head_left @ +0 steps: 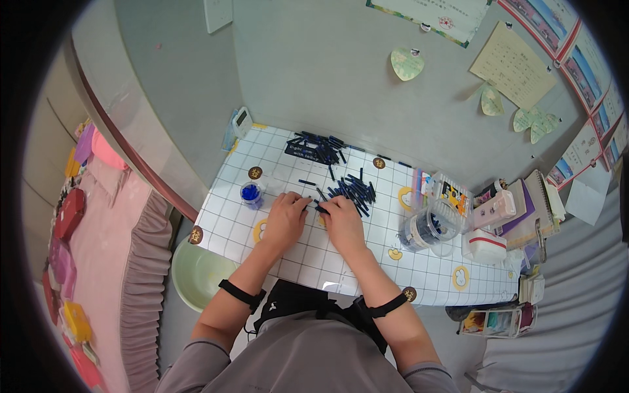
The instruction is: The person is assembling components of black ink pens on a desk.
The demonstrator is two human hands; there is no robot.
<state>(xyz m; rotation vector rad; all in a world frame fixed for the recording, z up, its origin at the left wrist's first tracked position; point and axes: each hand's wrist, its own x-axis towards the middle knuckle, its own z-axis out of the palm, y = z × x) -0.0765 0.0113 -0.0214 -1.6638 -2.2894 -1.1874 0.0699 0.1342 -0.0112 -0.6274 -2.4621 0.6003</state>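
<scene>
My left hand (285,220) and my right hand (344,221) meet close together over the white grid-patterned table (367,262). The right hand's fingers are closed on a short dark tube. A pinch also closes the left hand's fingers, but what they hold is too small to make out. Just beyond the right hand lies a loose pile of dark blue-black tubes (356,191), with a few stray ones between the hands. Farther back, another heap of such tubes (321,145) rests on and around a black printed mat. Left of my left hand stands a small clear jar (251,196) with bright blue pieces inside.
At the table's right are a large clear jar (419,232) of dark pieces, a white pouch (485,245) and upright notebooks (529,209). A small white digital clock (242,122) stands at the back left corner. A pale green basin (190,278) sits below the left edge.
</scene>
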